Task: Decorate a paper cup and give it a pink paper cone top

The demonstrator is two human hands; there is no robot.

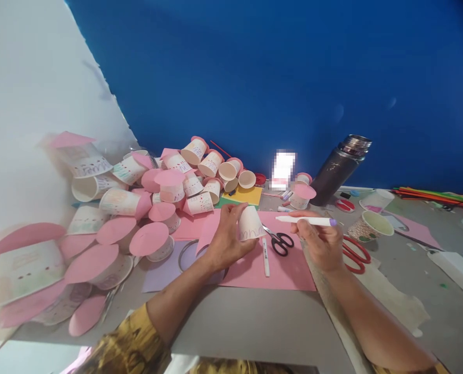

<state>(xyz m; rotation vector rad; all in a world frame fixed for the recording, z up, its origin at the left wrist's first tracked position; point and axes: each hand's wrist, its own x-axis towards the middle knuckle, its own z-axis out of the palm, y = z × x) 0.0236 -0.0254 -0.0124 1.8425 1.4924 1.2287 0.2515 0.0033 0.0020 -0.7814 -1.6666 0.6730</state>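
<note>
Two grips: left hand (227,238) pinching paper cup (251,222), right hand (321,243) pinching marker (313,221); hold cup still, avoid scissors (281,242) between hands.

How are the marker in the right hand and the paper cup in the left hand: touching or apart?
Apart. The head view shows pink paper between the tip of the marker and the paper cup.

No text is readable (the mark (332,167) on the flask (329,179) is too small).
</note>
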